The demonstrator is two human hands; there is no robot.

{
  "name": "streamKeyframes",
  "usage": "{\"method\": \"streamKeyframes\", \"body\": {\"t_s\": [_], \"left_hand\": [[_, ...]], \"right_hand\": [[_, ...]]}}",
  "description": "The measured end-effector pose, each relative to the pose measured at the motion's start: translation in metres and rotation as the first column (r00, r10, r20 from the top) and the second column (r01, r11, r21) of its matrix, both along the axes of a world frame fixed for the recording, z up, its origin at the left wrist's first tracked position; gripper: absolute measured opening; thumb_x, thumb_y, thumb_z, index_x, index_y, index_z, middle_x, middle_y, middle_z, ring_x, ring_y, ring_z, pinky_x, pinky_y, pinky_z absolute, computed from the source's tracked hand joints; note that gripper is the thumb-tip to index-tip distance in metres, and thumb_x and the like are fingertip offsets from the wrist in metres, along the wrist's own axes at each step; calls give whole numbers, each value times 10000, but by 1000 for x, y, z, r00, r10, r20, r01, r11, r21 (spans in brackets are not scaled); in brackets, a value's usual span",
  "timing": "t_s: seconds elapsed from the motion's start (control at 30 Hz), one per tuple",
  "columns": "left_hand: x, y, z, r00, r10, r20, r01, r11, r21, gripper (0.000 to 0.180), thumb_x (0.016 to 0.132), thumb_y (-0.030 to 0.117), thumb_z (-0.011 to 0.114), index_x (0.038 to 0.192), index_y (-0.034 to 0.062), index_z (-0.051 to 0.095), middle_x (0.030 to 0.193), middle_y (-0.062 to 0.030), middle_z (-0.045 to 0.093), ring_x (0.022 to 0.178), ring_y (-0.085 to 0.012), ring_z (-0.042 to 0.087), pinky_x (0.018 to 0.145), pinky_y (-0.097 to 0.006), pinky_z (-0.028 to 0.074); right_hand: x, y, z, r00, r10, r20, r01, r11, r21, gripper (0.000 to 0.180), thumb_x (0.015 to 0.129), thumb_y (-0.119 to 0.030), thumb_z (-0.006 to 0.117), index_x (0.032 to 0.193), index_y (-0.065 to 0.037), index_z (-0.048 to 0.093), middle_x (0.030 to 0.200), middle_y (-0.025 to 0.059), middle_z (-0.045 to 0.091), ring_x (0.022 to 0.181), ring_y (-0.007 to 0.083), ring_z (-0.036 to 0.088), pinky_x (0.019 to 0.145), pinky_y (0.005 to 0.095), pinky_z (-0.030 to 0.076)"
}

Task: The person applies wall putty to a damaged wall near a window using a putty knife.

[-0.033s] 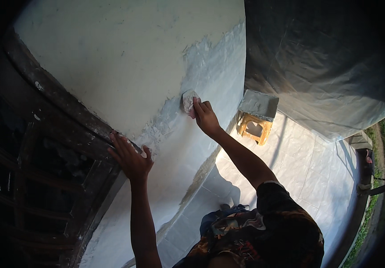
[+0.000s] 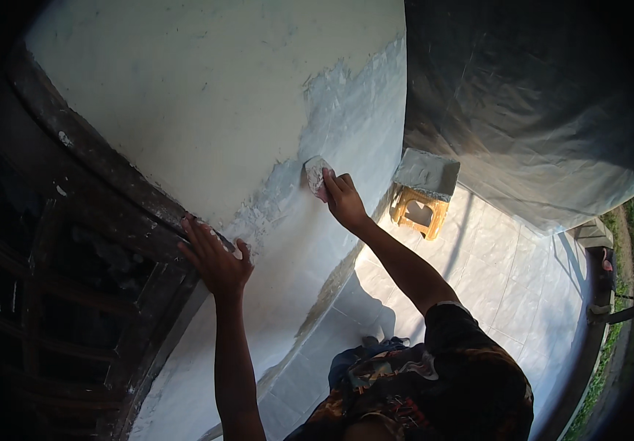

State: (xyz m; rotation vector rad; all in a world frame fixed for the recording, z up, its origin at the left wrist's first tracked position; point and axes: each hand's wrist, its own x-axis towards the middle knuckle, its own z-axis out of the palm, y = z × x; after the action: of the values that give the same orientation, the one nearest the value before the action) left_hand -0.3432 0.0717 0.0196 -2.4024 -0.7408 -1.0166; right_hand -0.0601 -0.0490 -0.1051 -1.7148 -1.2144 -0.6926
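Note:
In front of me a wall [image 2: 184,103] carries a grey-white band of wet-looking filler [image 2: 339,117] over its duller cream coat. My right hand [image 2: 346,203] grips a putty-smeared scraper [image 2: 315,170], its blade against the wall at the filler's edge. The scraper's handle is hidden in the fingers. My left hand [image 2: 218,261] rests with fingers spread on the edge of a dark wooden frame [image 2: 122,173], its thumb toward the wall. Whitish smears mark its fingertips.
Below and right, a grey putty-coated tray [image 2: 427,173] sits on a yellow stool [image 2: 420,213] on the pale tiled floor [image 2: 486,264]. A dark plastic sheet [image 2: 523,110] hangs at the right. Grass shows at the far right.
My right hand and the scraper have shifted slightly right and down along the wall. The left hand stays where it was.

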Motion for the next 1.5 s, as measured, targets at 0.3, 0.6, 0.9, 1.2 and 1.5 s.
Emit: {"method": "streamKeyframes", "body": {"t_s": [0.3, 0.6, 0.9, 1.2, 1.5], "left_hand": [[-4, 2, 1, 1000, -4, 8, 4, 1000, 15, 795, 969, 449, 395, 1486, -120, 191, 1585, -304, 170, 1509, -400, 127, 1183, -620, 68], [-1, -2, 3, 999, 33, -9, -32, 999, 6, 763, 956, 415, 394, 1466, -130, 235, 1583, -292, 198, 1507, -393, 150, 1181, -619, 94], [-7, 1, 2, 1000, 12, -6, -12, 1000, 5, 771, 962, 424, 397, 1479, -118, 211, 1586, -292, 179, 1511, -391, 124, 1183, -619, 72], [-7, -1, 3, 999, 40, -19, -41, 999, -35, 773, 946, 413, 422, 1459, -134, 239, 1578, -295, 197, 1508, -391, 139, 1182, -620, 82], [-2, -7, 7, 998, 51, -34, -52, 998, -41, 769, 929, 397, 438, 1443, -149, 269, 1571, -297, 219, 1508, -385, 149, 1186, -608, 102]], "right_hand": [[30, 33, 135, 994, -98, 50, 82, 961, 263, 608, 796, 66, 612, 1385, 38, 464, 1060, 176, 603, 980, 354, 525, 863, 431, 497], [16, 3, 32, 993, -78, -93, 90, 987, 131, 614, 817, 80, 629, 1406, 65, 454, 817, 123, 527, 820, 302, 492, 760, 395, 461], [9, 40, 94, 998, -51, 39, 44, 985, 167, 522, 830, 43, 609, 1334, 88, 481, 1087, 224, 609, 942, 368, 543, 833, 432, 504], [22, 17, 126, 970, -49, -237, 112, 959, 261, 536, 810, 64, 637, 1337, 44, 538, 774, 123, 572, 803, 295, 524, 723, 401, 465], [5, 6, 44, 989, 5, -151, 15, 992, 125, 602, 778, 68, 677, 1356, 37, 514, 811, 117, 612, 809, 298, 546, 753, 401, 487]]}}
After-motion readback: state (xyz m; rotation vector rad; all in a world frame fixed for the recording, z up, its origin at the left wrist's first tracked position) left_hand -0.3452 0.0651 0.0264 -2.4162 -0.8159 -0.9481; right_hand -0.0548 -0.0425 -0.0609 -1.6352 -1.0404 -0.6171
